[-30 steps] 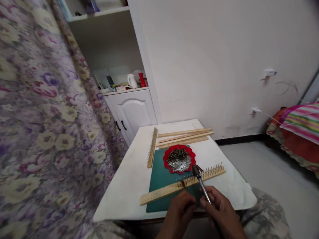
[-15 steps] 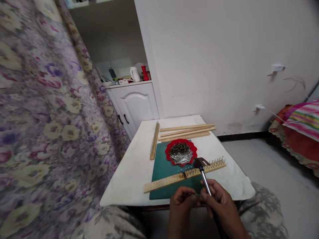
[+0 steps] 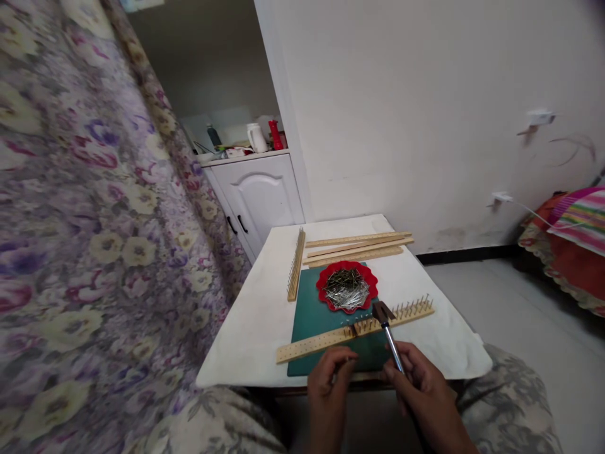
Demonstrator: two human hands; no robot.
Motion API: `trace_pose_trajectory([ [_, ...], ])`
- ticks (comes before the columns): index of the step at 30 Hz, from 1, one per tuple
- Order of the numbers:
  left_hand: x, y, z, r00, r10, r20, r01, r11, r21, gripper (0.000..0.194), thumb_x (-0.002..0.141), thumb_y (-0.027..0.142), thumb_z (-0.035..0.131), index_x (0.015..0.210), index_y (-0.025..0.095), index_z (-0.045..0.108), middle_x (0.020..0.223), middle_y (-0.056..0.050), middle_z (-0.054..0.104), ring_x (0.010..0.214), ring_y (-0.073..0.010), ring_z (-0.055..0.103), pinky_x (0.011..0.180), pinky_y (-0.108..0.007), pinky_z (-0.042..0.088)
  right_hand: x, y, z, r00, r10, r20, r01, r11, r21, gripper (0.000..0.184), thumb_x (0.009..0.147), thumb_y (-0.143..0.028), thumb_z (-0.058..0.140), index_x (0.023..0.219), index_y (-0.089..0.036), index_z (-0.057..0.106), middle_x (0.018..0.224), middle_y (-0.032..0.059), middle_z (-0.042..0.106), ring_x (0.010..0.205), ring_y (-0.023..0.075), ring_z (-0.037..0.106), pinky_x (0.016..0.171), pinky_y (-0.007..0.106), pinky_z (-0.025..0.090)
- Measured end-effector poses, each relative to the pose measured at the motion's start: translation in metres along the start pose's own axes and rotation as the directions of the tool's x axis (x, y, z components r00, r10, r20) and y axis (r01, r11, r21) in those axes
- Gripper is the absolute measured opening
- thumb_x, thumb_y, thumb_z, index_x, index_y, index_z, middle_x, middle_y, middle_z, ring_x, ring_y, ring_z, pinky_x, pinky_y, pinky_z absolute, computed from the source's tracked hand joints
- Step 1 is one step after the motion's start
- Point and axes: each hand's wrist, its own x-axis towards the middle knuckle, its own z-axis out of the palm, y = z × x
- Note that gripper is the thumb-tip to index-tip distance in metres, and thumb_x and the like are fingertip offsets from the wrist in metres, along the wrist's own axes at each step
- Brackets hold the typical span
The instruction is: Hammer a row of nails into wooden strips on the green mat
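My right hand (image 3: 418, 384) is wrapped round the handle of a claw hammer (image 3: 393, 347), whose head is raised over the wooden strip. Just left of it, my left hand (image 3: 331, 378) is closed in a pinch at the table's front edge; a thin nail seems to be between its fingertips, mostly hidden. Beyond both hands a wooden strip (image 3: 309, 345) lies slanted across a green mat (image 3: 302, 318). Upright nails fill its right part, while the left part shows small holes. Behind it sits a red scalloped dish (image 3: 322, 296) of loose nails (image 3: 347, 290), some silver, some brassy.
At the left of the white-covered table (image 3: 246, 328) lies another strip studded with nails (image 3: 296, 265). Several bare wooden strips (image 3: 359, 244) lie along the back. A flowered curtain (image 3: 118, 252) hangs on the left, beside a white cabinet (image 3: 265, 195). The wall stands behind.
My hands have come apart: the left has moved left and a little up, away from the right. The hammer stays in my right hand. The view has shifted slightly.
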Motion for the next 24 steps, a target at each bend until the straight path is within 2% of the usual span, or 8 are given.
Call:
trace_pose_trajectory([
  [3,0.019,-0.013,-0.017,0.995,-0.014,-0.097,0.027,0.991,0.134,0.022,0.082,0.037,0.056,0.081,0.018,0.068,0.081,-0.004,0.07,0.08,-0.0202,0.063,0.076,-0.029,0.049,0.002,0.0,-0.005,1.0,0.02,0.008,-0.02,1.0,-0.021,0.031,0.077,-0.042,0.063,0.1,-0.022,0.055,0.062,-0.0053,0.053,0.044,0.0109,0.042,0.034,0.017,0.036],
  [5,0.034,-0.026,-0.023,0.992,-0.037,-0.125,0.059,0.982,0.177,0.022,0.081,0.038,0.056,0.082,0.018,0.068,0.079,-0.003,0.071,0.078,-0.0194,0.063,0.073,-0.027,0.049,0.003,0.0,-0.008,1.0,0.022,0.018,-0.022,1.0,-0.022,0.032,0.077,-0.041,0.064,0.1,-0.021,0.056,0.061,-0.0056,0.052,0.046,0.0116,0.043,0.034,0.017,0.038],
  [10,0.058,-0.048,-0.015,0.996,-0.036,-0.087,0.053,0.977,0.208,0.023,0.081,0.038,0.056,0.075,0.017,0.064,0.071,0.0,0.066,0.07,-0.0158,0.06,0.065,-0.022,0.046,0.005,0.002,-0.009,0.999,0.033,0.037,-0.033,0.999,-0.018,0.032,0.078,-0.04,0.063,0.102,-0.021,0.055,0.062,-0.0062,0.051,0.044,0.0097,0.041,0.034,0.017,0.037],
  [14,0.06,-0.052,-0.008,0.998,-0.033,-0.055,0.045,0.97,0.24,0.023,0.081,0.037,0.055,0.074,0.017,0.064,0.068,0.001,0.064,0.067,-0.0149,0.057,0.063,-0.021,0.043,0.005,0.002,-0.011,0.998,0.051,0.028,-0.051,0.999,-0.004,0.033,0.076,-0.041,0.065,0.101,-0.021,0.056,0.06,-0.0062,0.053,0.042,0.0096,0.042,0.034,0.017,0.038],
  [24,0.06,-0.056,-0.008,0.999,-0.019,-0.03,0.027,0.949,0.313,0.021,0.082,0.035,0.053,0.075,0.019,0.064,0.069,0.001,0.065,0.069,-0.0159,0.058,0.063,-0.022,0.043,0.006,0.004,-0.01,0.997,0.07,0.019,-0.07,0.997,-0.016,0.033,0.076,-0.043,0.064,0.1,-0.021,0.056,0.06,-0.0051,0.056,0.043,0.011,0.045,0.033,0.018,0.037],
])
